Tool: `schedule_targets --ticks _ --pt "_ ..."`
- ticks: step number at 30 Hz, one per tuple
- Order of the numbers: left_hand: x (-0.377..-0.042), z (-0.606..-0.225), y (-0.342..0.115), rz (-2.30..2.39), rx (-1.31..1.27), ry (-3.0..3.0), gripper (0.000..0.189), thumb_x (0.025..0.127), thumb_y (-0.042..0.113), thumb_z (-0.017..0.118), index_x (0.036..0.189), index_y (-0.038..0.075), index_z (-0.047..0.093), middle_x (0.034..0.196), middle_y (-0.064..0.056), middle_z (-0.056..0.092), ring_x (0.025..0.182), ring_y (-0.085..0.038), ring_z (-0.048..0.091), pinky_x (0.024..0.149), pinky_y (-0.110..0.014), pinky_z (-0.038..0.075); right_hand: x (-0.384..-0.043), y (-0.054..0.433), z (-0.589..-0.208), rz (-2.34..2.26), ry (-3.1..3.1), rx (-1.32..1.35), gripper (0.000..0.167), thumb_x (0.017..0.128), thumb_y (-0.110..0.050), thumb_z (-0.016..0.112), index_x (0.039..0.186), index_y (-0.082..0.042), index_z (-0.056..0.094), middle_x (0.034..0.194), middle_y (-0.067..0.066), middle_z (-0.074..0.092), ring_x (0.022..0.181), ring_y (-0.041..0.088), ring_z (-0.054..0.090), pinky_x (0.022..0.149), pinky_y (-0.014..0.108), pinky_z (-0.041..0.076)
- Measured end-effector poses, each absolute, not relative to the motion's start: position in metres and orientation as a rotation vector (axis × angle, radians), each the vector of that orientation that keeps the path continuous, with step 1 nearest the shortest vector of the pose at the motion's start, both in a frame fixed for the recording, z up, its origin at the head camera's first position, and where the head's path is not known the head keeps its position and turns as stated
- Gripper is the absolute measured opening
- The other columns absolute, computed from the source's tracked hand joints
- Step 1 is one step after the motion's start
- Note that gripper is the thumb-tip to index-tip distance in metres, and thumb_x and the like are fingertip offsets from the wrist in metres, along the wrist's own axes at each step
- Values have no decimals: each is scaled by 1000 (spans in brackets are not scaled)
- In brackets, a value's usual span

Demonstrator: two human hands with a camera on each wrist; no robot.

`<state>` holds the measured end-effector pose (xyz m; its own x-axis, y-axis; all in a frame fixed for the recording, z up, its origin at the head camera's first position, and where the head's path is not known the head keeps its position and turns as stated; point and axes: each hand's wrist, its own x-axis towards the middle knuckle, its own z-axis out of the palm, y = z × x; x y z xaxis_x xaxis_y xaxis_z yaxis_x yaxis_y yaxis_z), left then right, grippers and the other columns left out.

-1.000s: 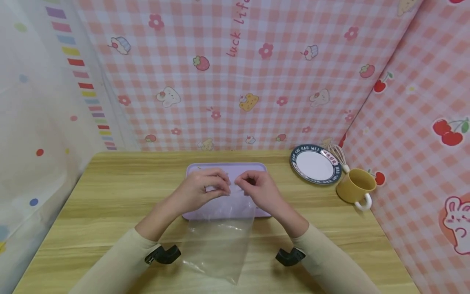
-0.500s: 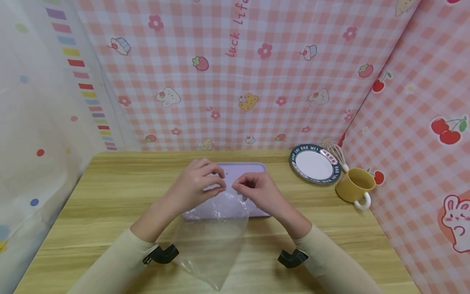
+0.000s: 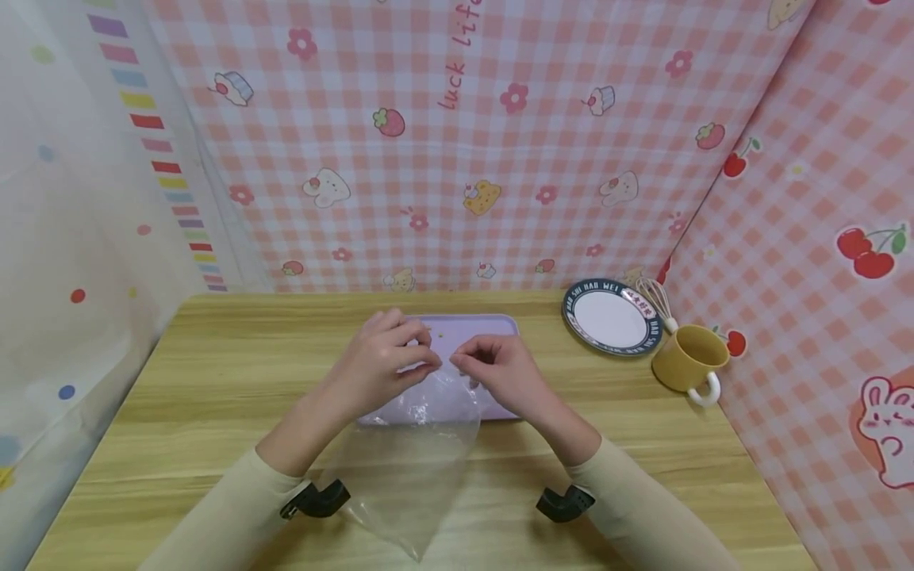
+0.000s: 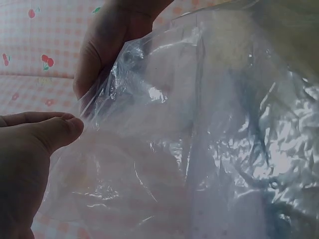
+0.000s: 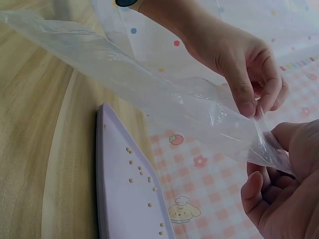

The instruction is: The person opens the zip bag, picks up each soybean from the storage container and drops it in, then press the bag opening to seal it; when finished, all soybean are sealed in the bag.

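A clear plastic bag hangs between both hands, its lower corner pointing toward the near edge of the table. My left hand pinches the bag's upper edge between thumb and forefinger, as the left wrist view shows at the bag's edge. Close beside it, my right hand grips the same edge, with a fold of film between its curled fingers in the right wrist view. Behind and below the bag lies a lavender tray, partly covered by the hands. Several small tan bits are scattered on it.
At the back right of the wooden table a white plate with a dark lettered rim lies near a whisk. A yellow mug with a white handle stands in front of them. Patterned cloths enclose the table.
The bag's lower corner has swung left, and the film has creased near the fingers. My left hand shifted a little left, and its fingertips have come together. The right hand has barely moved.
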<state>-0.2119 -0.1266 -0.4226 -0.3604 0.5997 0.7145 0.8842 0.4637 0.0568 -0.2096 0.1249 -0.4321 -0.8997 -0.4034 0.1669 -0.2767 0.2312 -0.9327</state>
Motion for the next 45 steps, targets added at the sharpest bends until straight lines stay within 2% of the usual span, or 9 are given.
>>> schedule_targets --ticks 7,13,18,26,34,41,45 --pt "-212 -423 -127 -603 -1230 -2126 17 82 12 99 90 17 85 93 6 73 87 -19 57 75 -37 42 -211 123 -436 -1773 2362 -630 15 106 -12 75 100 -2 83 85 4 74 71 18 64 64 24 55" --pt "-211 -424 -129 -680 -1232 -2168 14 87 8 95 94 15 85 95 5 76 89 -17 68 79 -35 57 -211 123 -437 -1776 2355 -631 16 107 -14 74 102 -1 82 86 6 73 74 19 64 65 24 55" --pt "-210 -423 -129 -702 -1217 -2210 15 88 4 93 96 13 85 97 3 78 87 -15 76 73 -32 63 -210 122 -437 -1776 2361 -617 17 108 -14 74 102 0 82 86 6 73 74 19 63 65 24 55" --pt "-208 -422 -128 -694 -1180 -2255 15 88 7 93 97 14 84 100 4 80 87 -14 78 72 -32 63 -212 121 -439 -1782 2422 -582 15 107 -13 74 100 -2 82 82 8 71 71 18 62 62 24 50" --pt "-208 -423 -132 -877 -1267 -2252 14 92 7 91 97 17 83 103 7 78 90 -9 74 73 -27 61 -215 124 -442 -1770 2449 -568 15 107 -13 74 101 -2 82 80 6 70 70 17 60 61 23 47" --pt "-205 -422 -139 -1147 -1305 -2371 14 97 5 86 100 17 81 106 8 77 98 -8 73 79 -34 63 -219 130 -442 -1720 2450 -573 15 107 -14 74 101 -3 83 84 10 73 71 14 55 60 23 44" --pt "-203 -420 -141 -1258 -1317 -2385 7 99 10 85 98 15 81 105 11 76 96 -8 71 79 -37 63 -220 132 -442 -1700 2457 -567 15 107 -13 75 99 -4 83 81 4 71 72 14 54 61 23 43"
